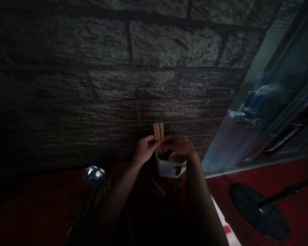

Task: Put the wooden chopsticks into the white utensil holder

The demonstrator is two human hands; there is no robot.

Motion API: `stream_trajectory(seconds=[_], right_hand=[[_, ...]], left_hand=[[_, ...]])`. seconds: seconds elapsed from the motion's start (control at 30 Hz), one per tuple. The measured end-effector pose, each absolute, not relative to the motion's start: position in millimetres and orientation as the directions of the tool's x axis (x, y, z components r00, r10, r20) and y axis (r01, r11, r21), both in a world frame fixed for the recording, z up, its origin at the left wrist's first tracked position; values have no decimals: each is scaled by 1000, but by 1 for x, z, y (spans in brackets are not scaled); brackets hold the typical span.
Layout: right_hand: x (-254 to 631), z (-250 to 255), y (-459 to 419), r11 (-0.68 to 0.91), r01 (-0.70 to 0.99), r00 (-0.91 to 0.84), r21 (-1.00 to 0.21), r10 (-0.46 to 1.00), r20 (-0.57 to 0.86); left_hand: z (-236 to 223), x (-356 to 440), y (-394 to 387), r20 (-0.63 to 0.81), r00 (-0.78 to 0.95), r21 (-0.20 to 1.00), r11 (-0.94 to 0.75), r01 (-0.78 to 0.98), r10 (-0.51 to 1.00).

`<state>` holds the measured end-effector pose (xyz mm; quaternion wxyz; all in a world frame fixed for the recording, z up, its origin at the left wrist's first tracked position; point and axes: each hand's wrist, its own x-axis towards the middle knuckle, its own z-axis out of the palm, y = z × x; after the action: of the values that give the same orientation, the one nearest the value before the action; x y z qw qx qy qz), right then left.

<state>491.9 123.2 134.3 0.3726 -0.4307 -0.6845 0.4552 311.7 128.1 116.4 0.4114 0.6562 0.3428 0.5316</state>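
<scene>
A bundle of several wooden chopsticks (158, 130) stands nearly upright between my hands, at the left inside of a white ceramic container (169, 169) with a dark mark on its front. My left hand (143, 149) pinches the bundle from the left, thumb across its front. From the right, my right hand (181, 145) reaches over the container with its fingers closed at the same chopsticks. Their lower ends are hidden inside the container. A pale rounded thing (175, 157) shows within it, perhaps a spoon.
Two metal ladles (94, 175), one perforated, lie left of my left forearm, near some pale sticks (102, 192). A spoon (157, 189) rests on the dark wooden table before the container. Behind is a brick wall (154, 85). Right are a glass panel (228, 126) and round black stand base (259, 212).
</scene>
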Motion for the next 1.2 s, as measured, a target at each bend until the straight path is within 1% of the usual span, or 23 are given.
stream_trajectory(seconds=[0.23, 0.57, 0.83, 1.03, 1.2], right_hand=[[492, 141, 118, 182, 309, -325, -933, 943, 77], [493, 142, 117, 149, 265, -296, -953, 953, 66], [493, 140, 118, 196, 289, -304, -937, 947, 104], [493, 140, 119, 185, 259, -333, -948, 938, 93], [493, 142, 117, 194, 294, -325, -936, 941, 93]], left_hand=[[115, 311, 128, 417, 210, 902, -431, 23, 884], [113, 311, 130, 417, 214, 900, -434, 36, 883], [111, 311, 131, 408, 212, 904, -426, 46, 888], [111, 310, 130, 399, 233, 908, -418, 33, 887], [114, 311, 128, 393, 232, 912, -409, 23, 890]])
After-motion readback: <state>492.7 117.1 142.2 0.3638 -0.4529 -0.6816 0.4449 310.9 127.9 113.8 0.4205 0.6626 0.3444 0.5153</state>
